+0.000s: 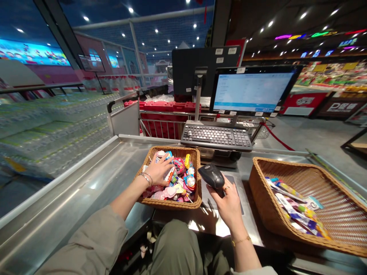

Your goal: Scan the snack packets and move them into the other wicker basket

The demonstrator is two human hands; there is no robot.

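Note:
My left hand (157, 171) reaches into a brown wicker basket (198, 198) heaped with small colourful packaged sweets (172, 191). Its fingers are spread over the sweets at the left side, by a white-and-orange packet (169, 175); no item is lifted clear. In my right hand (229, 202) is a black handheld barcode scanner (211, 175), its head tilted toward the basket's right rim. On the right stands a larger wicker basket (259, 191) with packaged snacks (301, 214) lying in its left part.
Beyond the baskets are a keyboard (216, 136) and a lit monitor (250, 91), with a second dark screen (187, 72) behind. A metal counter (114, 179) with a raised edge surrounds the baskets. Shopping carts (163, 124) and stacked bottled drinks (51, 130) stand past it.

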